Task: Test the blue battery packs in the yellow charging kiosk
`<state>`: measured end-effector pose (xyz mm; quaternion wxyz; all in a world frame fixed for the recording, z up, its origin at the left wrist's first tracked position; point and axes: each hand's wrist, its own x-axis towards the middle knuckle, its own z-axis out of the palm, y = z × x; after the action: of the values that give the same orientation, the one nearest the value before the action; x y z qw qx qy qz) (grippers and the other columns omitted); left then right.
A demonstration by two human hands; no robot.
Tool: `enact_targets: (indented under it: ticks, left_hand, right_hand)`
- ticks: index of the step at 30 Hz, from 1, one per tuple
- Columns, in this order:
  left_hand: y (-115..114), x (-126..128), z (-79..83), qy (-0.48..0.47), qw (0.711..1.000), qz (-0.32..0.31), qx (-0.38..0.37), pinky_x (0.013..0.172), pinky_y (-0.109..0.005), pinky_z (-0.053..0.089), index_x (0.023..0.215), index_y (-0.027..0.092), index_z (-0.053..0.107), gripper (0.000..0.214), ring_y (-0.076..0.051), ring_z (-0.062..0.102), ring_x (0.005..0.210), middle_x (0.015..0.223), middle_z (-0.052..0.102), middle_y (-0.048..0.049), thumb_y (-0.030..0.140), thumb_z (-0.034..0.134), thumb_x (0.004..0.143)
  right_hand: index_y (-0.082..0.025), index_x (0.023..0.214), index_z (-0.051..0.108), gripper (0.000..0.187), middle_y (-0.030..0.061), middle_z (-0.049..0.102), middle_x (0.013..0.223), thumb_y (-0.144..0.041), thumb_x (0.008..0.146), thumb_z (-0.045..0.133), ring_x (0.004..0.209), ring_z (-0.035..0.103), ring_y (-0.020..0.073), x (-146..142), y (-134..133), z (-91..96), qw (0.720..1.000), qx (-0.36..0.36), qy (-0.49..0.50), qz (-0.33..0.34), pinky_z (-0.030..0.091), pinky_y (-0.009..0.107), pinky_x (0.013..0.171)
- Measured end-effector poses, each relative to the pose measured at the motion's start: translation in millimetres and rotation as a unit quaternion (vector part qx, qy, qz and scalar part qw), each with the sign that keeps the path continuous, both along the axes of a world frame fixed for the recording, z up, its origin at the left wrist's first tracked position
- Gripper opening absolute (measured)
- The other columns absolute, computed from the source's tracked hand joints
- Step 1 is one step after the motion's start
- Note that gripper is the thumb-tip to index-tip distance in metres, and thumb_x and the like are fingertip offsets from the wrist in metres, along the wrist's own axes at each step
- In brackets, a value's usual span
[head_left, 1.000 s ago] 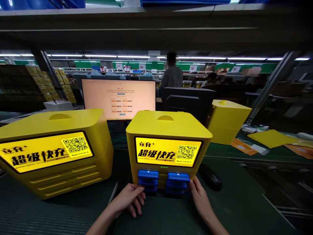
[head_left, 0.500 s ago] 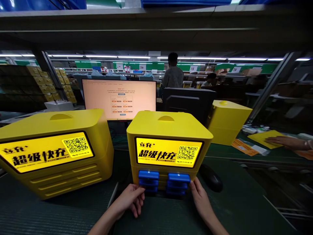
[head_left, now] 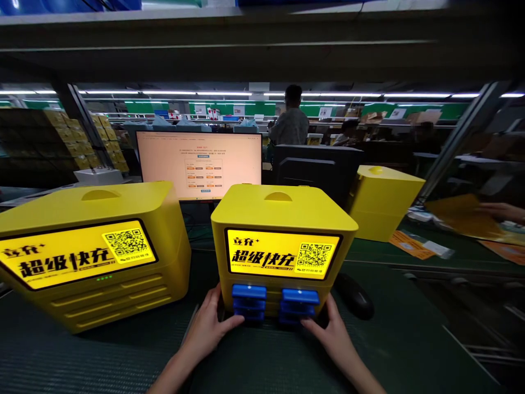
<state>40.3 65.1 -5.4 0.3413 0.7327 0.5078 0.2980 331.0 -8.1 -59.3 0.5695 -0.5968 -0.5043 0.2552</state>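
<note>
A yellow charging cabinet (head_left: 283,216) with a lit screen and QR code stands in front of me on the dark green mat. Blue power banks (head_left: 248,300) stick out of its slots in two stacked columns, the right column (head_left: 299,304) beside the left. My left hand (head_left: 209,328) cups the cabinet's lower left corner, thumb near the left column. At the lower right corner, my right hand (head_left: 330,331) lies against the base, fingers under the right column. Neither hand has anything lifted.
A larger yellow cabinet (head_left: 90,249) stands at left, a third one (head_left: 383,200) at back right. A lit monitor (head_left: 199,164) is behind, a black mouse (head_left: 355,295) at right. Another person's hand (head_left: 502,210) holds yellow sheets at far right; a person (head_left: 291,117) stands far back.
Both my hands have moved forward from in front of the power banks to the cabinet's lower corners. The other person's hand lifted a yellow sheet. Green lights now show on the left cabinet.
</note>
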Motion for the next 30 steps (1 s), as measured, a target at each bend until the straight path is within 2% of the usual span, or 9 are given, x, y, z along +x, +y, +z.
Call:
enact_targets:
  ticks: [4, 9, 14, 21, 27, 30]
  left_hand:
    - [0, 4, -3.3, -0.033, 0.999, 0.007, 0.018, 0.102, -0.041, 0.036, 0.124, 0.02, 0.044, 0.062, -0.029, 0.042, 0.121, 0.13, 0.045, -0.0112, 0.047, 0.064, 0.072]
    - [5, 6, -2.7, -0.098, 0.994, 0.049, 0.019, 0.1, -0.043, 0.039, 0.123, 0.016, 0.046, 0.059, -0.029, 0.047, 0.117, 0.124, 0.051, -0.0124, 0.049, 0.057, 0.074]
    - [10, 2, -1.1, -0.078, 0.996, 0.048, 0.017, 0.094, -0.042, 0.043, 0.116, 0.016, 0.053, 0.058, -0.03, 0.053, 0.109, 0.117, 0.057, -0.0115, 0.052, 0.061, 0.071]
    - [11, 0, -2.4, -0.082, 0.995, 0.036, 0.036, 0.09, -0.039, 0.045, 0.108, 0.017, 0.059, 0.048, -0.028, 0.055, 0.103, 0.11, 0.06, -0.0102, 0.049, 0.061, 0.072]
    - [9, -1, -3.3, -0.09, 0.995, 0.036, 0.03, 0.082, -0.036, 0.05, 0.11, 0.017, 0.058, 0.048, -0.027, 0.056, 0.102, 0.11, 0.059, -0.0105, 0.046, 0.061, 0.072]
    - [9, -2, -2.4, -0.084, 0.996, 0.035, 0.025, 0.083, -0.035, 0.05, 0.112, 0.018, 0.058, 0.048, -0.027, 0.056, 0.103, 0.111, 0.059, -0.0098, 0.045, 0.061, 0.073]
  right_hand:
    - [-0.021, 0.135, 0.025, 0.077, 0.0134, 0.031, 0.14, -0.048, 0.075, 0.065, 0.128, 0.029, 0.0306, 1, 0, -3.8, 1.0, 0.007, -0.009, 0.011, 0.02, 0.051, 0.107]
    - [-0.02, 0.135, 0.026, 0.073, 0.0143, 0.031, 0.14, -0.05, 0.078, 0.061, 0.129, 0.026, 0.0311, 4, 0, -6.5, 1.0, 0.0, 0.008, 0.017, 0.018, 0.052, 0.107]
    - [-0.022, 0.132, 0.033, 0.067, 0.0125, 0.037, 0.137, -0.049, 0.078, 0.061, 0.126, 0.033, 0.0316, 7, 2, -8.2, 1.0, -0.005, 0.015, 0.021, 0.022, 0.051, 0.106]
    - [-0.021, 0.13, 0.035, 0.066, 0.0124, 0.039, 0.136, -0.05, 0.077, 0.061, 0.126, 0.033, 0.0315, 5, 1, -5.5, 1.0, -0.003, 0.004, 0.007, 0.023, 0.051, 0.106]
    - [-0.022, 0.13, 0.034, 0.064, 0.0121, 0.04, 0.135, -0.048, 0.078, 0.06, 0.126, 0.033, 0.0311, 6, 1, -6.7, 1.0, 0.001, 0.003, 0.02, 0.023, 0.05, 0.106]
    - [-0.022, 0.13, 0.034, 0.063, 0.0123, 0.04, 0.134, -0.048, 0.079, 0.059, 0.126, 0.033, 0.0314, 7, 0, -7.4, 1.0, -0.006, 0.005, 0.022, 0.024, 0.05, 0.105]
